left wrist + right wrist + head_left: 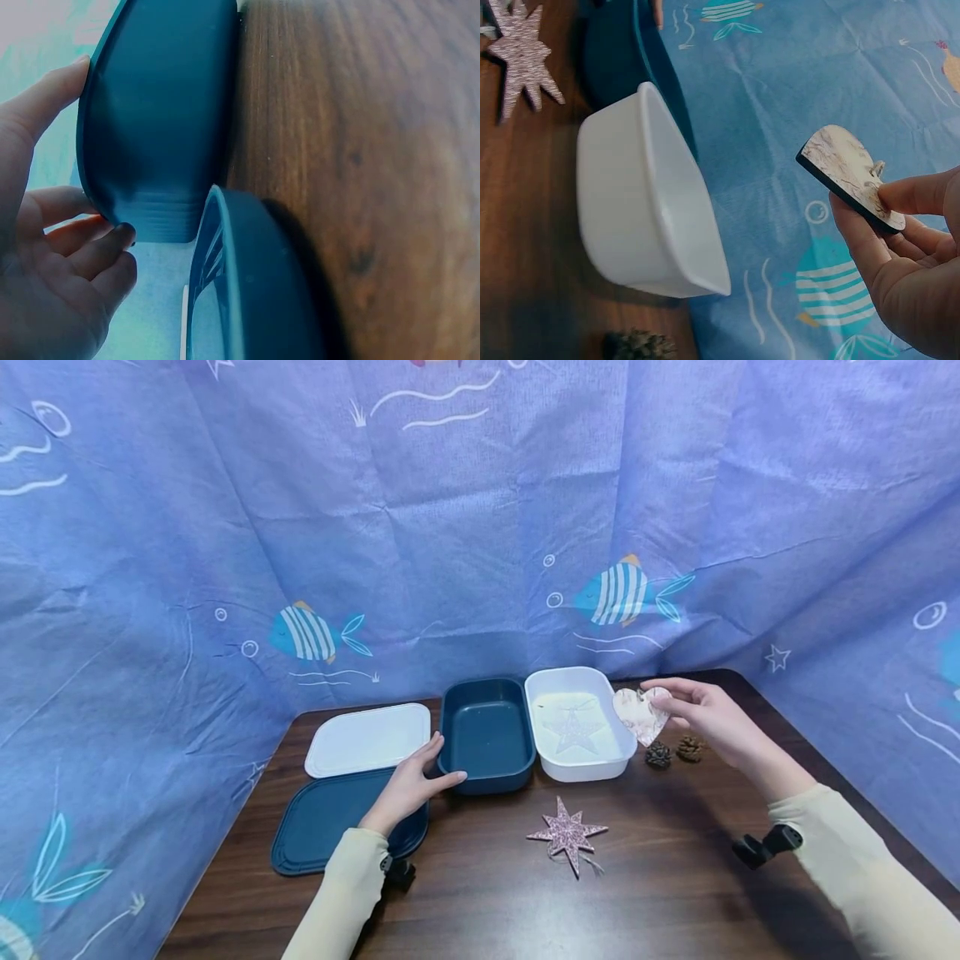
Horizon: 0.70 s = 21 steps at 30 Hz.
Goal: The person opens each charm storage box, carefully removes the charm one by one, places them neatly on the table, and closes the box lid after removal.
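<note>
In the head view my right hand [697,706] pinches a pale heart-shaped ornament [640,714] between thumb and fingers, over the right rim of a white box [588,772]. The right wrist view shows the heart [840,161] edge-on, with a dark side and a small string loop. Inside the white box lies a pale star ornament [572,731]. My left hand [411,783] holds the near left corner of a dark blue box [491,783], thumb and fingers at its rim. A pink glittery star ornament [567,835] lies on the table before the boxes.
Two pine cones [657,755] sit right of the white box. At the left lie a white lid [367,739] and a dark blue lid [322,822], the dark one partly under my left forearm. A blue fish-print curtain [465,568] hangs behind the wooden table [480,893].
</note>
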Each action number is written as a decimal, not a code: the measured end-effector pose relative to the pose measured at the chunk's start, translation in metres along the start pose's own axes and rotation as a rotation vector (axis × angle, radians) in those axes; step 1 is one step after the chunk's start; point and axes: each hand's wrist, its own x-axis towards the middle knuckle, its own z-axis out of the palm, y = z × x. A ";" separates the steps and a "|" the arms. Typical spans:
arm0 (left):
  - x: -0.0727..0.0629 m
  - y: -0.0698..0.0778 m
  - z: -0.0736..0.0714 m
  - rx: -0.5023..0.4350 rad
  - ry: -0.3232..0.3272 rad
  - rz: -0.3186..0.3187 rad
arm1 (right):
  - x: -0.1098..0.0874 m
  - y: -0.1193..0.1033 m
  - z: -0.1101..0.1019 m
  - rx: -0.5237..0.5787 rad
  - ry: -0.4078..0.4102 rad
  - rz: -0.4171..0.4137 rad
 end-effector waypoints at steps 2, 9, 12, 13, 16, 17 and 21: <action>0.000 0.000 0.000 0.000 -0.002 -0.002 | -0.004 0.006 0.001 0.008 -0.011 0.009; 0.000 -0.001 0.000 -0.008 -0.002 0.003 | -0.018 0.025 0.001 -0.014 -0.031 0.063; -0.001 -0.001 -0.001 -0.007 -0.003 0.003 | -0.024 0.034 0.002 0.004 -0.041 0.066; -0.001 -0.001 0.000 -0.007 -0.004 0.002 | -0.026 0.037 0.002 0.010 -0.043 0.065; -0.001 -0.002 0.000 -0.003 -0.003 0.000 | -0.031 0.048 0.003 0.028 -0.053 0.079; -0.001 -0.001 0.000 -0.003 -0.003 -0.001 | -0.033 0.051 0.003 0.033 -0.055 0.087; -0.001 -0.001 0.000 -0.003 0.004 0.002 | -0.038 0.063 0.006 0.057 -0.069 0.128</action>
